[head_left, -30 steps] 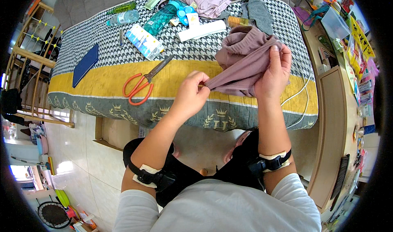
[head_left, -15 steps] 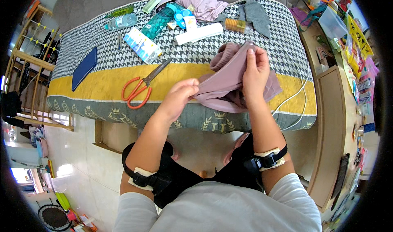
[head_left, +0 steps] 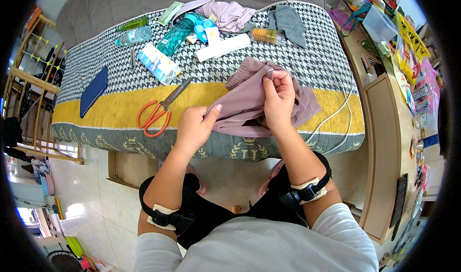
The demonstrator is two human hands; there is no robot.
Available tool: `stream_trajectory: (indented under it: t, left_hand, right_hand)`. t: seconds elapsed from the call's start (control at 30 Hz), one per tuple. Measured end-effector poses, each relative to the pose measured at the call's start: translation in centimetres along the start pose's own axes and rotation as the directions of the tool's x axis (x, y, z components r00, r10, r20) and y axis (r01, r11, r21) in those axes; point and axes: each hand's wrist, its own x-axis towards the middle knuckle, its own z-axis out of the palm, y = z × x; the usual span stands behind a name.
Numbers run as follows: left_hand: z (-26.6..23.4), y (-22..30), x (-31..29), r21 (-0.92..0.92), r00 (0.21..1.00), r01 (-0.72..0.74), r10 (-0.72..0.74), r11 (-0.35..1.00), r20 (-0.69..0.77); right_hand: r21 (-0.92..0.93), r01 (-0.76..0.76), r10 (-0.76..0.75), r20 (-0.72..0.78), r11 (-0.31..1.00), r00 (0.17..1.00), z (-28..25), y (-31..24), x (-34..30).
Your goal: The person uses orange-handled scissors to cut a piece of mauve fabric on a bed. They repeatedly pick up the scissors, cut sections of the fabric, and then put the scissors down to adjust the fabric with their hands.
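A mauve garment (head_left: 247,101) with a ribbed part at its far left lies bunched on the front of the bed. My left hand (head_left: 196,124) pinches its near left edge between thumb and fingers. Higher up, my right hand (head_left: 278,99) grips a seam or edge of the same cloth, fingers curled and thumb pressed down. Between the two hands the fabric stretches in folds, with a dark gap beneath. Scissors with orange handles (head_left: 156,118) rest on the yellow band, left of my left hand, blades pointing away.
On the bed (head_left: 115,92) lie a dark blue flat case (head_left: 94,90), a white-and-blue pack (head_left: 158,63), a white roll (head_left: 223,47), a teal bottle (head_left: 177,34) and a grey cloth (head_left: 289,25). A white cable (head_left: 343,106) runs down the right side, near a cluttered wooden cabinet (head_left: 382,152).
Both hands have drawn slightly nearer and left, the garment moving with them. My right hand has tilted, its fingers curling more over the edge. The whole view has shifted a little.
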Motion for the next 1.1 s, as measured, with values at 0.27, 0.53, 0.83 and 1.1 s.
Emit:
stream_trajectory:
  t: [0.27,0.53,0.83,1.1]
  left_hand:
    - [0.0,0.1,0.1,0.043,0.991,-0.089,0.092,0.995,-0.092]
    - [-0.3,-0.4,0.2,-0.175,0.983,-0.181,0.176,0.968,-0.041]
    - [0.3,-0.4,0.1,-0.558,0.989,-0.058,0.123,0.828,0.08]
    - [-0.1,0.7,-0.3,-0.266,0.989,-0.099,0.125,0.959,0.083]
  right_hand:
    - [-0.072,0.019,-0.02,-0.009,0.997,1.0,-0.5,0.2,0.1]
    - [-0.043,-0.04,0.038,-0.051,0.998,0.998,-0.5,-0.4,0.7]
    - [-0.501,0.352,-0.18,0.358,0.791,0.916,1.3,-4.1,-2.7]
    - [-0.434,-0.205,0.357,0.303,0.877,0.884,2.1,-2.3,-4.4]
